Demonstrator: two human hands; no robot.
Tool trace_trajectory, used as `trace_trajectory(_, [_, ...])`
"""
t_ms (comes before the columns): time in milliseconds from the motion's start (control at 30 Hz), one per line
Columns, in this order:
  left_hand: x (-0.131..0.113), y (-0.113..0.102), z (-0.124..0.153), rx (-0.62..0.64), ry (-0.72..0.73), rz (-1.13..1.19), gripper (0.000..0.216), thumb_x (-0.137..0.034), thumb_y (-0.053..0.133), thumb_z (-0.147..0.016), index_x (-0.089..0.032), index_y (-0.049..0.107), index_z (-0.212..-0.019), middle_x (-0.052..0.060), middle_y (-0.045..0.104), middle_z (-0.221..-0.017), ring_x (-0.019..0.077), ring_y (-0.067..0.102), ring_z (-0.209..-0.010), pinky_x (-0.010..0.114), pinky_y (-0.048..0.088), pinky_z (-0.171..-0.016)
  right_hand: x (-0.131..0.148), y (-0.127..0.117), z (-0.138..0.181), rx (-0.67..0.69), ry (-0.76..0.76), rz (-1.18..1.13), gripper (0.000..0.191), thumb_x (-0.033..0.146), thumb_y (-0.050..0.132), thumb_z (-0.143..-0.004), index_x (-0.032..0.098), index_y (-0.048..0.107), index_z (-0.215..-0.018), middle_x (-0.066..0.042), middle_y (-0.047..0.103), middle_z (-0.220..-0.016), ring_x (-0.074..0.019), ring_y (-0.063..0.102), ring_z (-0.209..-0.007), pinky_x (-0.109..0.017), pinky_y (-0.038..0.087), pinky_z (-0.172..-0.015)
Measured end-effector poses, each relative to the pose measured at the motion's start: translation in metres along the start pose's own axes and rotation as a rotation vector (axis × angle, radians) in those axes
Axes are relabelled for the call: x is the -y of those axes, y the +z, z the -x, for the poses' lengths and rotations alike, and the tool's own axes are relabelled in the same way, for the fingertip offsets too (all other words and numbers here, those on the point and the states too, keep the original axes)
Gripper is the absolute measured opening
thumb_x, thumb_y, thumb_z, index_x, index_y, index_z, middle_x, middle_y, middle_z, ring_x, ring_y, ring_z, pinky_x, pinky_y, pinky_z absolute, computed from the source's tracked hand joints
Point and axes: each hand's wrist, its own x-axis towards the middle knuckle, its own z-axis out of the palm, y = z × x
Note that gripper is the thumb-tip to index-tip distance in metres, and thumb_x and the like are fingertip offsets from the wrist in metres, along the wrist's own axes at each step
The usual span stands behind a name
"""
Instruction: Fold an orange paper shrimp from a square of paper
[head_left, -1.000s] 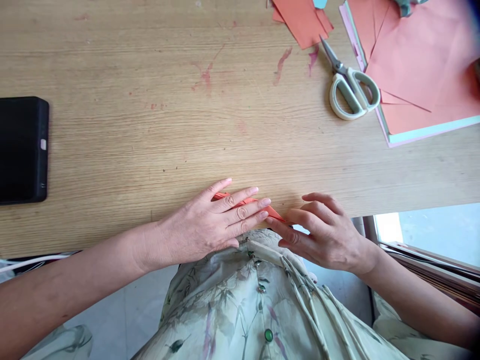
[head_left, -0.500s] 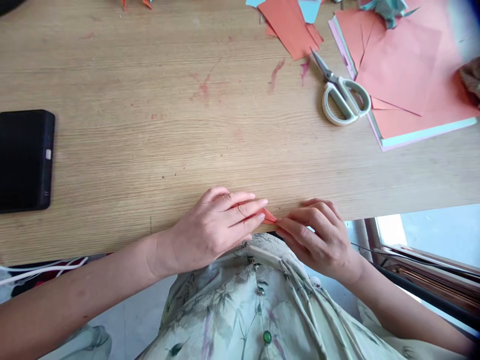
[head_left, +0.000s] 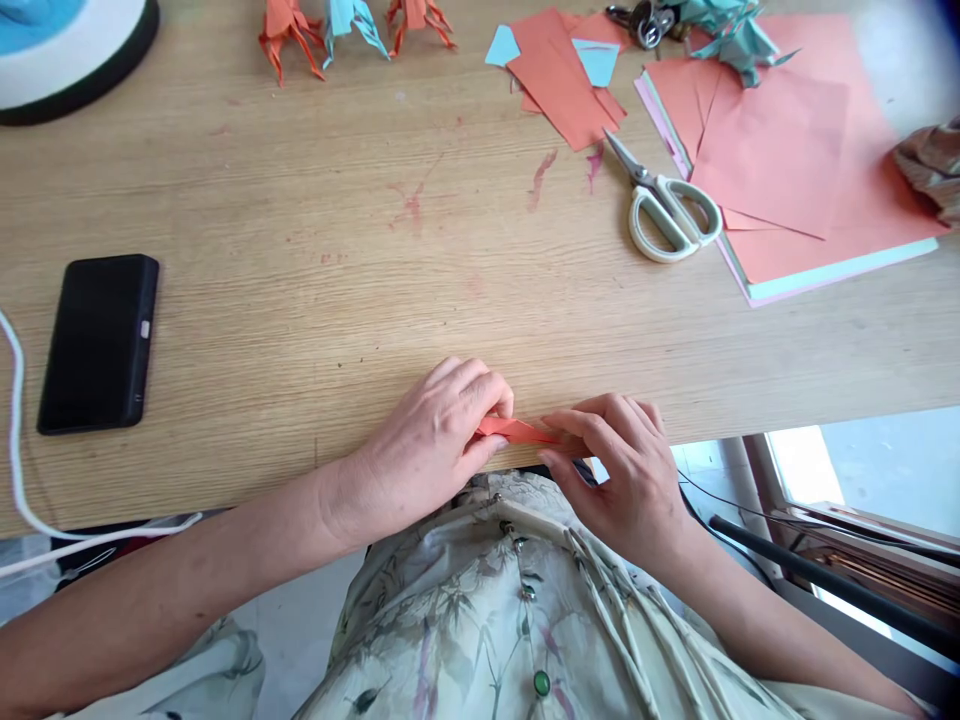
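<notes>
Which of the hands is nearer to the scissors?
Right. In view, the right hand is almost directly below the scissors; the left hand is farther away, below and left.

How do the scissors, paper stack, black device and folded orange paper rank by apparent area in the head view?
1. Paper stack
2. Black device
3. Scissors, similarly long but covering less
4. Folded orange paper, judged by what shows

Table (head_left: 315, 210) open midway; scissors (head_left: 677, 215) (lying flat) obstruct the right.
</notes>
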Motion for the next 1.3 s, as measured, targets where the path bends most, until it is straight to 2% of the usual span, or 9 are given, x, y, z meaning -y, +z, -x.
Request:
trace_trajectory(100, [-0.001,0.000,-0.002,0.002,0.003,0.041,0.018,-0.006,0.065,-0.090,-0.018,0.051,-0.088,-0.001,0.057,-0.090,0.0159,0.052,-0.088,0.028,0.042,-0.079,0.006,0.002,-0.008,0.008,0.056,0.006,0.007,0.027,0.064,-0.096,0.022,0.067,-0.099,-0.003,0.063,-0.086,-0.0192,0.057,-0.079,-0.038,0.034,-0.077])
trace_trajectory(200, [-0.001,-0.001,-0.003,0.011,-0.012,0.078,0.016,-0.011,0.069,-0.089,-0.018,0.055,-0.091,-0.001,0.059,-0.091,0.0162,0.054,-0.089,0.028,0.042,-0.079,0.009,0.005,-0.014,0.004,0.093,0.017,0.010,0.026,0.063,-0.097,0.023,0.067,-0.088,-0.001,0.062,-0.079,-0.0180,0.055,-0.075,-0.037,0.032,-0.076])
trace_trajectory(300, [0.001,-0.004,-0.005,0.010,-0.007,0.135,0.003,-0.015,0.064,-0.094,-0.017,0.063,-0.095,0.000,0.062,-0.093,0.0159,0.057,-0.091,0.027,0.044,-0.080,0.010,0.005,-0.017,0.014,0.116,0.015,0.012,0.024,0.064,-0.095,0.023,0.066,-0.084,0.001,0.061,-0.076,-0.0174,0.054,-0.073,-0.036,0.031,-0.076])
trace_trajectory(367, [0.003,-0.006,-0.007,0.004,0.003,0.155,0.010,-0.013,0.059,-0.098,-0.017,0.067,-0.092,0.001,0.063,-0.091,0.0148,0.058,-0.090,0.026,0.044,-0.079,0.010,0.005,-0.018,0.016,0.123,0.015,0.011,0.023,0.065,-0.095,0.023,0.066,-0.084,0.001,0.061,-0.076,-0.0172,0.054,-0.073,-0.036,0.031,-0.076])
trace_trajectory(467, [0.004,-0.006,-0.013,0.026,-0.004,0.141,0.013,-0.010,0.062,-0.095,-0.017,0.070,-0.087,0.000,0.063,-0.085,0.0146,0.059,-0.086,0.026,0.044,-0.076,0.010,0.005,-0.018,0.014,0.128,0.016,0.010,0.024,0.065,-0.095,0.023,0.067,-0.085,0.001,0.061,-0.076,-0.0174,0.055,-0.073,-0.036,0.032,-0.076])
trace_trajectory(667, [0.004,-0.004,-0.021,0.048,-0.047,0.104,0.016,-0.003,0.063,-0.090,-0.016,0.067,-0.081,-0.001,0.060,-0.082,0.0116,0.056,-0.074,0.024,0.041,-0.067,0.010,0.002,-0.019,0.045,0.148,0.008,0.010,0.024,0.062,-0.097,0.022,0.069,-0.090,0.000,0.062,-0.078,-0.0174,0.057,-0.073,-0.036,0.033,-0.075])
trace_trajectory(867, [0.003,-0.003,-0.021,0.046,-0.045,0.033,0.016,-0.004,0.063,-0.091,-0.015,0.062,-0.079,-0.002,0.056,-0.080,0.0106,0.052,-0.070,0.024,0.039,-0.063,0.008,-0.001,-0.022,0.085,0.157,0.016,0.012,0.021,0.062,-0.096,0.022,0.068,-0.086,0.001,0.063,-0.078,-0.0161,0.057,-0.071,-0.035,0.033,-0.074])
trace_trajectory(1067, [0.003,-0.003,-0.018,0.065,0.036,-0.063,0.013,-0.007,0.060,-0.093,-0.015,0.063,-0.084,0.000,0.058,-0.084,0.0120,0.056,-0.074,0.024,0.043,-0.065,0.008,0.000,-0.025,0.080,0.137,0.034,0.011,0.020,0.063,-0.094,0.022,0.066,-0.084,0.001,0.062,-0.077,-0.0157,0.055,-0.069,-0.035,0.032,-0.073])
trace_trajectory(1300, [0.000,-0.005,-0.012,0.032,0.170,-0.262,0.022,-0.010,0.050,-0.098,-0.017,0.062,-0.081,0.001,0.059,-0.081,0.0148,0.056,-0.073,0.027,0.045,-0.064,0.007,0.001,-0.025,0.055,0.041,0.046,0.016,0.015,0.057,-0.097,0.021,0.062,-0.083,0.000,0.060,-0.075,-0.0152,0.054,-0.069,-0.034,0.034,-0.072])
